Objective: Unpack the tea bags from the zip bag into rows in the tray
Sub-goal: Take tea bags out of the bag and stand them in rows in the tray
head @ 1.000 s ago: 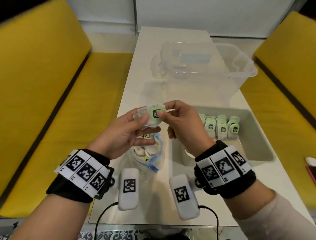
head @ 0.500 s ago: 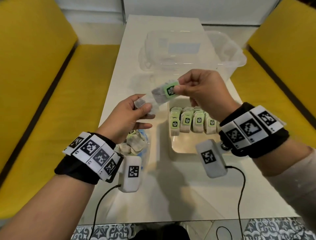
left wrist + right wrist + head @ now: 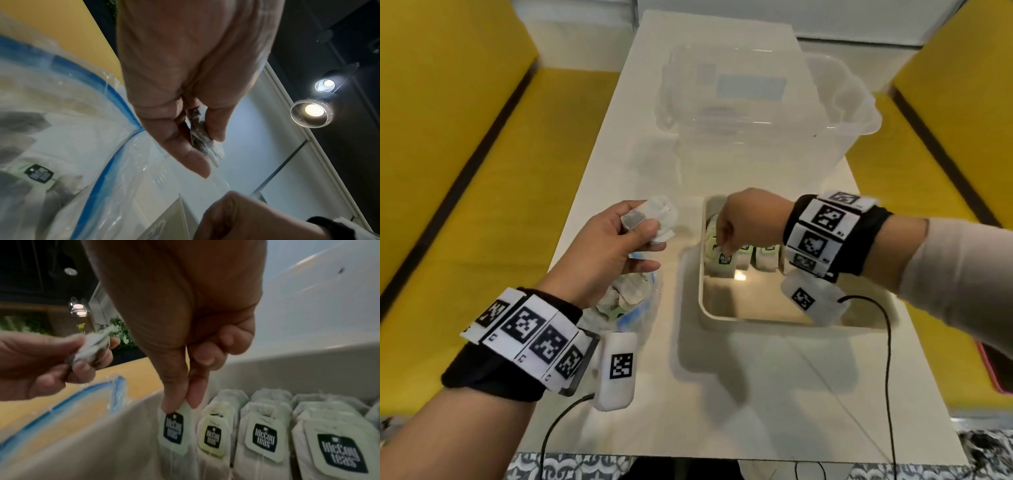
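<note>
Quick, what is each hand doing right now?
Left hand: holding tea bags.
Right hand: pinching a tea bag in the tray.

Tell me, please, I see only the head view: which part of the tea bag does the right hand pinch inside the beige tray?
Observer: The right hand pinches the pale green paper tag of the leftmost white tea bag, thumb and forefinger at its top edge.
Operator: What is printed there?
Observer: A dark label reading "McCoy teas"; the neighbouring tags show the same.
Operator: What lies under the left hand?
Observer: The clear plastic zip bag with blue seal; inside it lies another dark-labelled tag.
</note>
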Tool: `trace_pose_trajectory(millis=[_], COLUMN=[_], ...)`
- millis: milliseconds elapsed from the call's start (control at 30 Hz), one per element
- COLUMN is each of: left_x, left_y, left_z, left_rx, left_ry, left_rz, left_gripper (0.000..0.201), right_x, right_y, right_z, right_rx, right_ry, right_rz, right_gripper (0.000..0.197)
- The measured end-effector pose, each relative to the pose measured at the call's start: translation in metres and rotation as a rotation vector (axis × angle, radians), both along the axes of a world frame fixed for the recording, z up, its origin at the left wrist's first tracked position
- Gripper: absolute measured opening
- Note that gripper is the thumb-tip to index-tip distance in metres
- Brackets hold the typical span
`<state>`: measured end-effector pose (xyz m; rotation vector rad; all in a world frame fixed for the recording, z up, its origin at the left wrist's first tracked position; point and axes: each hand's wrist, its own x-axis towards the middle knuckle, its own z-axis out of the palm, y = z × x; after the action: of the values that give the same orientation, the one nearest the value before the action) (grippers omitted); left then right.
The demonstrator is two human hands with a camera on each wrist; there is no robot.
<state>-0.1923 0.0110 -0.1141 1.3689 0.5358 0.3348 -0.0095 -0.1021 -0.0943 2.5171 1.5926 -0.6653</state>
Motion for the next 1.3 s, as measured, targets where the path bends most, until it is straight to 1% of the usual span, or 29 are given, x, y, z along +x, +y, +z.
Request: trace_pose_trajectory(millis=[100, 167, 333, 600, 667, 700, 767, 833, 867, 900, 967, 1067, 1167, 1300], left_x=[-0.001, -0.002, -0.003, 0.004, 0.007, 0.009, 0.011, 0.014, 0.015, 0.017, 0.019, 0.023, 0.025, 0.028], left_y=[-0.002, -0.004, -0.008, -0.016, -0.018, -0.020, -0.022, -0.024, -0.025, -0.027, -0.030, -0.035, -0.037, -0.036], left_z=[-0.002, -0.003, -0.004, -0.005, -0.004, -0.004, -0.003, -0.002, -0.001, 0.000, 0.002, 0.003, 0.003, 0.001], left_rx=[-0.006, -0.007, -0.011, -0.059, -0.068, -0.071, -0.074, -0.081, -0.087, -0.091, -0.088, -0.075, -0.013, 0.024], left_ry=[0.004, 0.006, 0.018, 0.047, 0.049, 0.049, 0.043, 0.032, 0.023, 0.015, 0.005, -0.006, -0.011, 0.005], left_rz=[0.021, 0.028, 0.027, -0.003, -0.007, -0.008, -0.007, -0.001, 0.002, -0.001, -0.028, -0.067, -0.086, -0.073], left_gripper=[0.017, 0.017, 0.018, 0.021, 0.020, 0.020, 0.019, 0.018, 0.018, 0.019, 0.021, 0.024, 0.027, 0.023], right_x=[0.001, 0.003, 0.007, 0.012, 0.013, 0.013, 0.011, 0.003, -0.002, -0.008, -0.016, -0.018, -0.015, -0.007], right_y=[0.011, 0.017, 0.023, 0.020, 0.017, 0.016, 0.013, 0.007, 0.003, -0.001, -0.009, -0.014, -0.019, -0.026], right_z=[-0.013, -0.018, -0.024, -0.028, -0.020, -0.014, 0.001, 0.016, 0.023, 0.030, 0.035, 0.037, 0.042, 0.052], right_rx=[-0.096, -0.127, -0.133, -0.117, -0.069, -0.013, 0.144, 0.298, 0.352, 0.387, 0.411, 0.427, 0.503, 0.585], right_ry=[-0.055, -0.063, -0.125, -0.100, -0.083, -0.072, -0.003, 0.189, 0.293, 0.379, 0.489, 0.539, 0.603, 0.649], right_rz=[0.119, 0.145, 0.097, 0.056, 0.019, 0.001, -0.060, -0.151, -0.193, -0.227, -0.270, -0.312, -0.365, -0.423], right_gripper=[0.016, 0.016, 0.020, 0.017, 0.016, 0.015, 0.020, 0.031, 0.033, 0.032, 0.023, 0.011, 0.009, 0.008])
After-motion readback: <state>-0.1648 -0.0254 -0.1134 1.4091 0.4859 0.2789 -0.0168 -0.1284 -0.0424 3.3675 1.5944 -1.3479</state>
